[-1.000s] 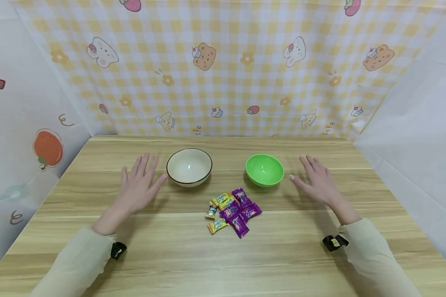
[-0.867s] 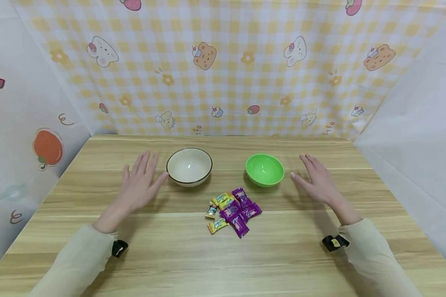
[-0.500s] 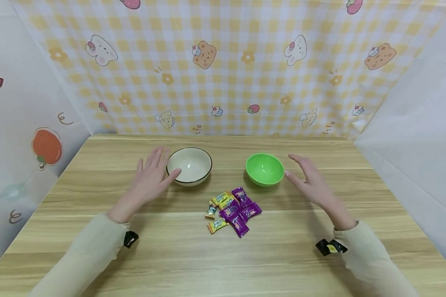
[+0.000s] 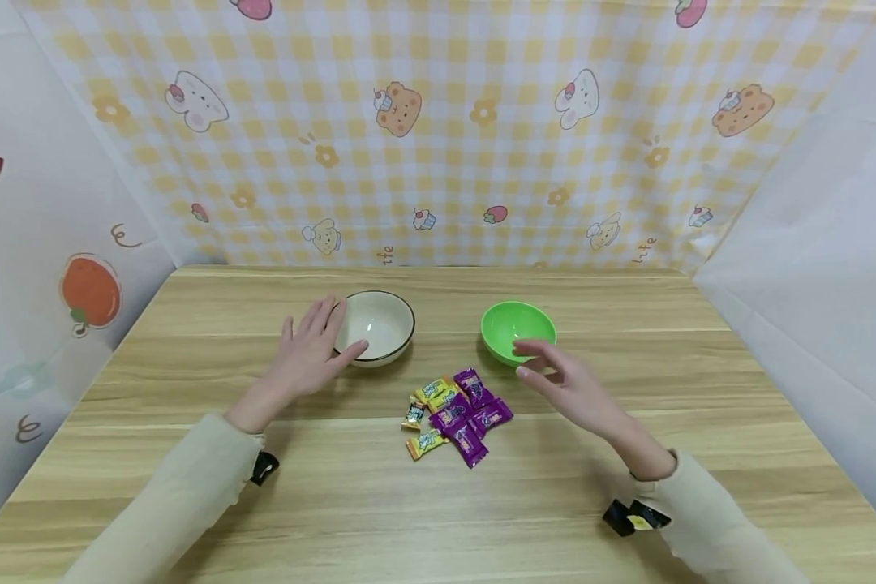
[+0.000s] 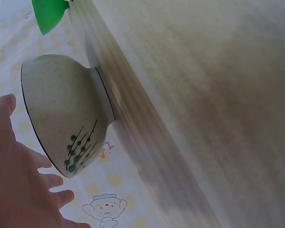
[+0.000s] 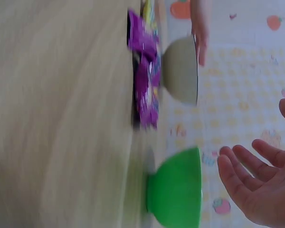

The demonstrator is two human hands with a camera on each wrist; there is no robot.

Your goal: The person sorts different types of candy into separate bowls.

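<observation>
My left hand [image 4: 307, 357] is over the left rim of a cream bowl [image 4: 381, 323] with a dark edge, fingers spread and thumb over its front rim. In the left wrist view, green sprigs decorate the side of the bowl [image 5: 69, 104]; whether the hand touches it I cannot tell. My right hand [image 4: 573, 391] hovers in front of the small green bowl [image 4: 504, 320], holding nothing, its fingers loosely bent and hiding part of the rim. Between the hands lies a pile of wrapped candies, several purple [image 4: 451, 412] and several yellow [image 4: 427, 444].
A light wooden table [image 4: 438, 519] carries everything. Behind it hangs a yellow checked cloth [image 4: 438, 178] with cartoon prints, and pale cloth walls [image 4: 810, 268] stand at both sides. A black strap [image 4: 635, 517] sits at each wrist.
My left hand has moved right, from beside the cream bowl to over its rim. My right hand has come left and nearer, from beside the green bowl to before it. Bowls and candies stay put.
</observation>
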